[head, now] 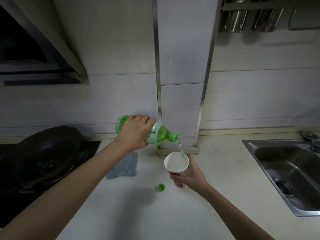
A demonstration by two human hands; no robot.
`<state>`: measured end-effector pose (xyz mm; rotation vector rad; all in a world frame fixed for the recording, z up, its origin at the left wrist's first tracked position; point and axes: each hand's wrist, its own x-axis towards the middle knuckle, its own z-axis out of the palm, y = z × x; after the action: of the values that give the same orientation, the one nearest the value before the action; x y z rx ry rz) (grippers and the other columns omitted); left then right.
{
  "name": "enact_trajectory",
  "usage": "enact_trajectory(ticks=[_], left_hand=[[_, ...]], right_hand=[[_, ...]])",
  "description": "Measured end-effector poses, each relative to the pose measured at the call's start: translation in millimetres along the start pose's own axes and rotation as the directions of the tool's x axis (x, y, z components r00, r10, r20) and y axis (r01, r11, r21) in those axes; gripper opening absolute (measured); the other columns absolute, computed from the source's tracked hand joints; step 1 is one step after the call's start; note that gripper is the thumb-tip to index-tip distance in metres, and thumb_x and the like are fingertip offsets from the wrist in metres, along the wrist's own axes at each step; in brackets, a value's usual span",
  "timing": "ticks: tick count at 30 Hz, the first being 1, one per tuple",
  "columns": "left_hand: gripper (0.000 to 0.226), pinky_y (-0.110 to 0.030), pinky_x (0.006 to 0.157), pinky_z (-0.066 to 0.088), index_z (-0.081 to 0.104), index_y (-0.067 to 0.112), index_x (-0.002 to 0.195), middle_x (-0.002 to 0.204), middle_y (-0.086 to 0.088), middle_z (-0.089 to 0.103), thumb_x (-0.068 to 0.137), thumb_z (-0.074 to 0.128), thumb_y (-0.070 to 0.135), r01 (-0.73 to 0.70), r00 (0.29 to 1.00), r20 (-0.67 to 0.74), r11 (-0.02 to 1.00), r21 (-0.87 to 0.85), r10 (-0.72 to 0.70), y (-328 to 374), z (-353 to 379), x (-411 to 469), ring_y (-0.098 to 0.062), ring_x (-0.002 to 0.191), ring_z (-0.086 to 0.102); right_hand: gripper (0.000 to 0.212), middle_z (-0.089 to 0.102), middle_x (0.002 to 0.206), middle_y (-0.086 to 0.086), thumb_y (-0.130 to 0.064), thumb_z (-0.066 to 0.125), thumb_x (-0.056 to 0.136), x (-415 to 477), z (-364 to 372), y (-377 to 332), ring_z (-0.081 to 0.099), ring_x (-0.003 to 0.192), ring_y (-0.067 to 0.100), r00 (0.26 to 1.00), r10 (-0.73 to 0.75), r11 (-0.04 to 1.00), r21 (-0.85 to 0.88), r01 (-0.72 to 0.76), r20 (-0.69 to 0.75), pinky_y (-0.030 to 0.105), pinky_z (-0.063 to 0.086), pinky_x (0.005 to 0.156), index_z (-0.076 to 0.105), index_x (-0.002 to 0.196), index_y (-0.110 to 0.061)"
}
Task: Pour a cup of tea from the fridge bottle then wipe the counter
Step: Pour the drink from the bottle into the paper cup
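Note:
My left hand [135,131] grips a green plastic bottle [159,134] around its middle and holds it tipped, mouth down to the right. A thin stream of clear liquid runs from the mouth into a white paper cup [176,164] with a red lower band. My right hand [189,174] holds that cup from the right side, tilted toward the bottle, just above the counter. The green bottle cap [161,187] lies on the white counter [216,196] in front of the cup. A grey-blue cloth [125,167] lies crumpled on the counter under my left forearm.
A black wok [46,153] sits on the hob at the left. A steel sink [290,172] is sunk into the counter at the right. A tiled pillar with metal edge strips [180,84] rises behind the cup. A rack of metal utensils [249,19] hangs top right.

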<state>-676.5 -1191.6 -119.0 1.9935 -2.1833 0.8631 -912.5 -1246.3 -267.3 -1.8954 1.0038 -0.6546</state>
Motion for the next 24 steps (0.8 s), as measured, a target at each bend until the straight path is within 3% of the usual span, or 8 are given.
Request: enact_trajectory(ticks=[4, 15, 24], left_hand=[[0.057, -0.034, 0.067, 0.047, 0.058, 0.014, 0.102, 0.089, -0.004, 0.064, 0.056, 0.08, 0.039, 0.0, 1.0, -0.004, 1.0, 0.003, 0.0, -1.8, -1.5, 2.7, -0.026, 0.077, 0.063], [0.058, -0.035, 0.068, 0.049, 0.058, 0.014, 0.105, 0.091, -0.004, 0.065, 0.057, 0.081, 0.039, -0.016, 1.0, -0.022, 1.0, -0.002, 0.016, -3.0, -5.3, 4.6, -0.026, 0.079, 0.063], [0.055, -0.035, 0.067, 0.048, 0.058, 0.015, 0.105, 0.091, -0.003, 0.065, 0.06, 0.077, 0.039, -0.014, 1.0, -0.007, 1.0, 0.008, 0.014, -1.1, -4.4, 1.1, -0.025, 0.079, 0.064]], right_hand=[[0.078, 0.055, 0.115, -0.013, -0.038, 0.088, 0.058, -0.6, -0.8, 0.1, 0.053, 0.108, 0.009, 1.0, -0.002, 1.0, 0.01, 0.002, 0.001, 0.033, 0.052, 0.085, 0.04, 0.119, -0.03], [0.08, 0.055, 0.114, -0.014, -0.047, 0.085, 0.052, -2.7, -0.7, -2.7, 0.053, 0.107, 0.008, 1.0, 0.014, 0.998, 0.054, -0.014, 0.003, 0.04, 0.053, 0.086, 0.041, 0.118, -0.034], [0.08, 0.054, 0.113, -0.014, -0.039, 0.087, 0.056, -4.5, -1.6, -3.2, 0.054, 0.106, 0.007, 1.0, 0.011, 0.998, 0.059, -0.011, 0.002, 0.04, 0.054, 0.086, 0.039, 0.12, -0.032]])
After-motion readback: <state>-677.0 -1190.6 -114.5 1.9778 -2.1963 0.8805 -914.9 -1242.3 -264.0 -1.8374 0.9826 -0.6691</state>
